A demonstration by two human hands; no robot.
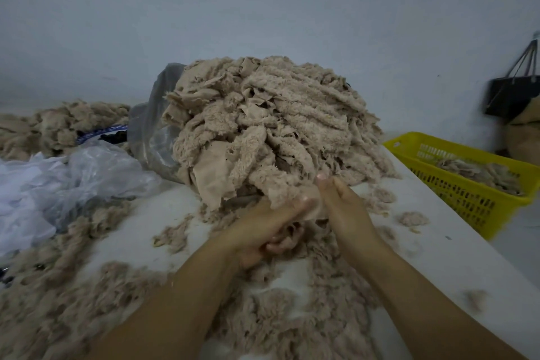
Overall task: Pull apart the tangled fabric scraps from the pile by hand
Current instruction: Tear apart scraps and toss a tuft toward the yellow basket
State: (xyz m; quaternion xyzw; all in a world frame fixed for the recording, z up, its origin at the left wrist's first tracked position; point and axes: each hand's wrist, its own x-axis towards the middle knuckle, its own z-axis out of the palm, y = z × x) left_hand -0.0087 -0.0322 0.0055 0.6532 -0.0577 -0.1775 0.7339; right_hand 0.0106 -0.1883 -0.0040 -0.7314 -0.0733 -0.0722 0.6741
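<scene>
- Pile of fabric scraps (271, 128): a tall mound of beige, fleecy strips and smooth pieces, heaped at the centre of the white desk (432, 242), against the far wall.
- Left hand (263, 228): at the near foot of the pile, palm turned inward; its fingers (285, 238) are curled shut around a bunch of scrap material, thumb pressed up against the fabric edge.
- Right hand (343, 207): just beside the left hand, touching the same pale scrap (295, 193); thumb and forefinger are pinched on its edge, the remaining fingers folded in. The frame is slightly blurred here, so the exact hold is only partly legible.
- Loose fluff (292, 316): torn beige fibres spread over the near part of the desk, beneath and around both forearms.
- Clear plastic bag (152, 126): behind the left side of the pile, partly wrapping it.
- Crumpled white plastic sheet (58, 181): on the left, near the bag.
- Second heap of fluff (58, 126): far left, by the wall.
- Yellow basket (467, 181): right of the desk, latticed sides, holding a few beige scraps.
- Black bag (511, 93): hanging on the wall at the far right.
</scene>
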